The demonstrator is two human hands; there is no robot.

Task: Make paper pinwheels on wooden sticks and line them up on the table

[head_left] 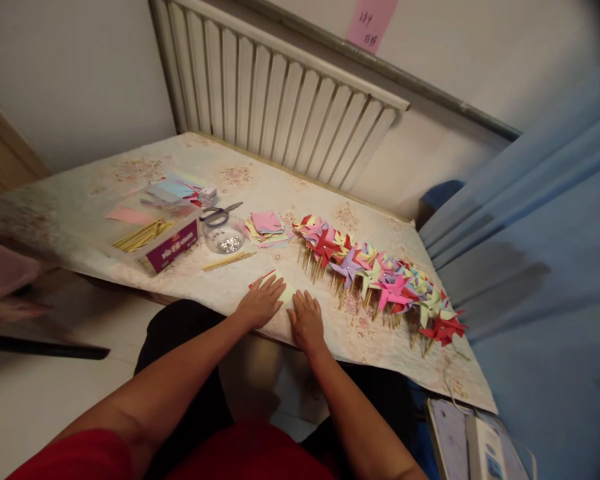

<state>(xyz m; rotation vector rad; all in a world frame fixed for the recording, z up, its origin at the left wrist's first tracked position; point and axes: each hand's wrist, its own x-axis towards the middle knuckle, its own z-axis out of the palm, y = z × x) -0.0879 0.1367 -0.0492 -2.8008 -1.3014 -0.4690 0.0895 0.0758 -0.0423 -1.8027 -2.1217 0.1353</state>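
My left hand (261, 301) lies flat with its fingers stretched over a pale yellow-green sheet of paper (287, 293) at the table's near edge. A bit of red paper (263, 277) shows at the sheet's left corner. On the right side, my right hand (307, 320) rests open with its fingertips on or beside the same sheet. How much paper lies under the palms is hidden. Just behind the hands are a few wooden sticks (229, 261) and a stack of cut paper squares (267, 223), pink on top.
Rows of paper pinwheels (347, 267) on sticks fill the table's right half. Toward the left stand a plastic box of sticks (173, 248), a clear bowl with small shiny pieces (224, 240), scissors (216, 215) and coloured paper (173, 188). A radiator (280, 100) borders the back.
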